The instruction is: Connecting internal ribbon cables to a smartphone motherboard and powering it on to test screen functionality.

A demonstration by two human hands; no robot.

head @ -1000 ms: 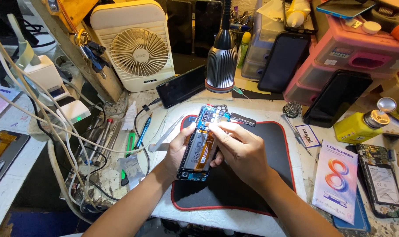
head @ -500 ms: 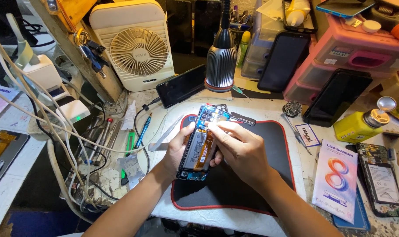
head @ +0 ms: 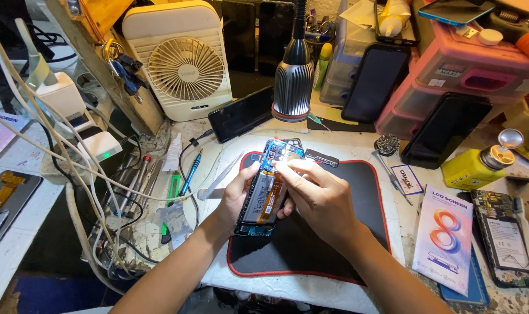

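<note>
The left hand (head: 235,200) cradles an opened phone (head: 267,192) from its left edge, back cover off, so the battery and the blue circuit board at the far end face up; the phone is lifted slightly above the black mat (head: 357,192) with the red border that lies on the surface (head: 288,288). The right hand (head: 322,197) lies over the phone's right side, its fingertips (head: 283,167) pinched down on the area just below the blue board, grasping or pressing something too small to make out. This looks like work on the phone's internals, probably a connector or small part near the top of the battery. The next move seems to call for a fine, steady fingertip action while the left hand keeps the frame from twisting. Just beyond the hands lies a small dark metal plate (head: 321,157); to the left of the left hand, tweezers (head: 221,180) and screwdrivers (head: 189,174) rest within reach.
</note>
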